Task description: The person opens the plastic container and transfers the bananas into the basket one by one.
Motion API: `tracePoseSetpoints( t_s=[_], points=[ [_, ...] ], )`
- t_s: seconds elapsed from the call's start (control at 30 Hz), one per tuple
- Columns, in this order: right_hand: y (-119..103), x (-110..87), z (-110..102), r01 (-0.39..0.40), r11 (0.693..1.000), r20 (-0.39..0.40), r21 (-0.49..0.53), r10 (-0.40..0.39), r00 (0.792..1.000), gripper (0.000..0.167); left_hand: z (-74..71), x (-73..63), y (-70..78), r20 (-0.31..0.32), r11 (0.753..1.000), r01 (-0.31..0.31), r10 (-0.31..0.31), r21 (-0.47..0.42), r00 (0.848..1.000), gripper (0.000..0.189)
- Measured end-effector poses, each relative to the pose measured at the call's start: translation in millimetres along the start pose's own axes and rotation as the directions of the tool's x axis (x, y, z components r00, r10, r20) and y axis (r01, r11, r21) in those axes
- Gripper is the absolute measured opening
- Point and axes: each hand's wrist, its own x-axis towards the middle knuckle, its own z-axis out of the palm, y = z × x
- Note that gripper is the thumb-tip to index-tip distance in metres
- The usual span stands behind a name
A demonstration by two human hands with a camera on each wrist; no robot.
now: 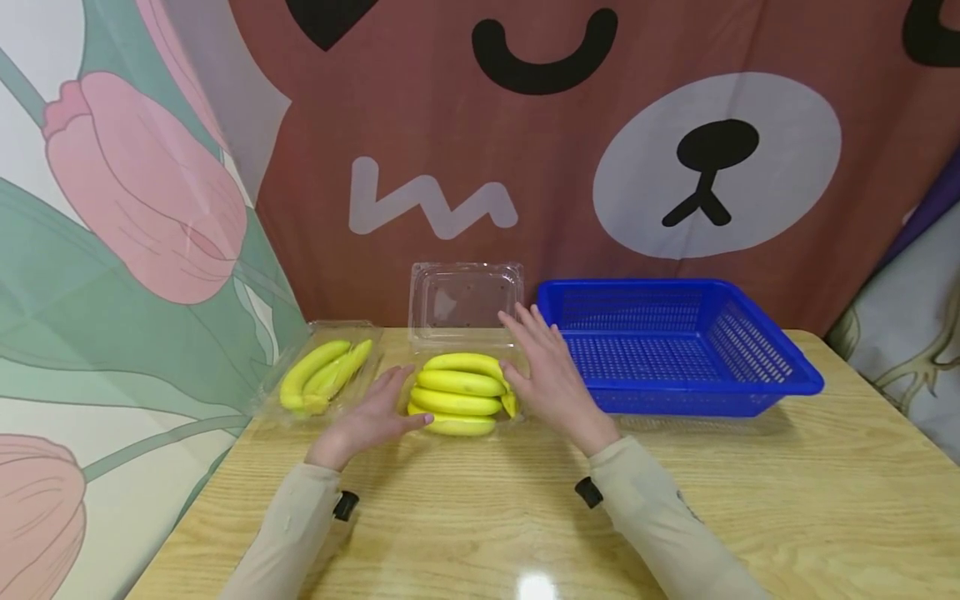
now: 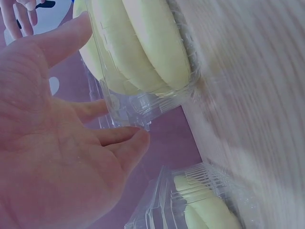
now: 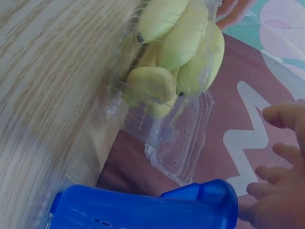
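A bunch of yellow bananas (image 1: pixel 459 393) lies in a clear plastic clamshell box whose lid (image 1: pixel 465 302) stands open behind it. My left hand (image 1: pixel 378 412) lies flat on the table at the box's left side, fingers straight, fingertips against its edge. My right hand (image 1: pixel 546 371) is at the box's right side, fingers straight and spread, holding nothing. In the left wrist view my open palm (image 2: pixel 47 152) faces the box's clear corner (image 2: pixel 128 102) and the bananas (image 2: pixel 143 43). The right wrist view shows the bananas (image 3: pixel 176 47), the open lid (image 3: pixel 183 143) and my right fingers (image 3: pixel 279 188) apart from them.
A second clear box with greener bananas (image 1: pixel 324 372) sits closed at the left, against the patterned wall. A blue plastic basket (image 1: pixel 757 379) stands just right of my right hand. The wooden table (image 1: pixel 525 517) extends toward me.
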Motion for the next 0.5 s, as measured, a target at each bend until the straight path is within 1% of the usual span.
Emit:
tracePoseSetpoints(
  t_s=[0.2, 0.5],
  points=[
    [-5.4, 2.3, 6.0, 0.003, 1.0, 0.049, 0.0, -0.003, 0.999, 0.061, 0.2, 0.7, -2.9, -0.001, 1.0, -0.01, 0.01, 0.0, 1.0, 0.09],
    [-12.0, 6.4, 23.0, 0.066, 0.995, 0.109, -0.08, -0.057, 0.992, 0.05, 0.2, 0.2, -0.8, 0.008, 1.0, 0.004, -0.004, -0.004, 1.0, 0.09]
  ],
)
